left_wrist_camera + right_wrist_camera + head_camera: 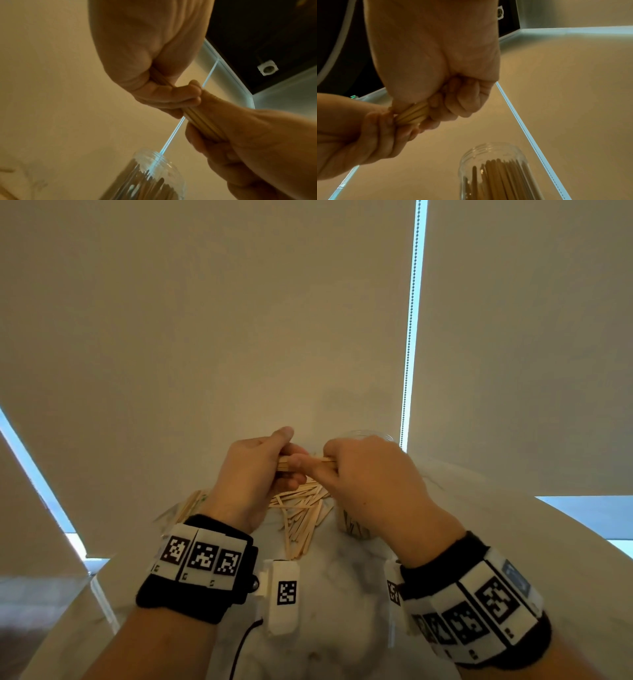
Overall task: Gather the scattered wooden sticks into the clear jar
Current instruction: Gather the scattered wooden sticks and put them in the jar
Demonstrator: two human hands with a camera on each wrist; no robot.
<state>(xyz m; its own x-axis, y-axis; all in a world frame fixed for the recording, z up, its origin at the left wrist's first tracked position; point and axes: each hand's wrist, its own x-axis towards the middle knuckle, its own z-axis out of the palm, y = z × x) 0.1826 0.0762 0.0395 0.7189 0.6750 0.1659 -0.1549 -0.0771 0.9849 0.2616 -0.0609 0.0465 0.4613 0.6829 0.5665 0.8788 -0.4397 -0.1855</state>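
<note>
The wooden sticks at lower centre of the head view are pale tan, as is the bundle above them. The bench is white with faint grey marbling. Both wristbands are black, carrying white tiles printed with black square-code patterns. The blinds filling the upper frame are plain beige. The jar is colourless and see-through.

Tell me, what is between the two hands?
A bundle of sticks, gripped by left hand and right hand; clearest in the wrist views.
</note>
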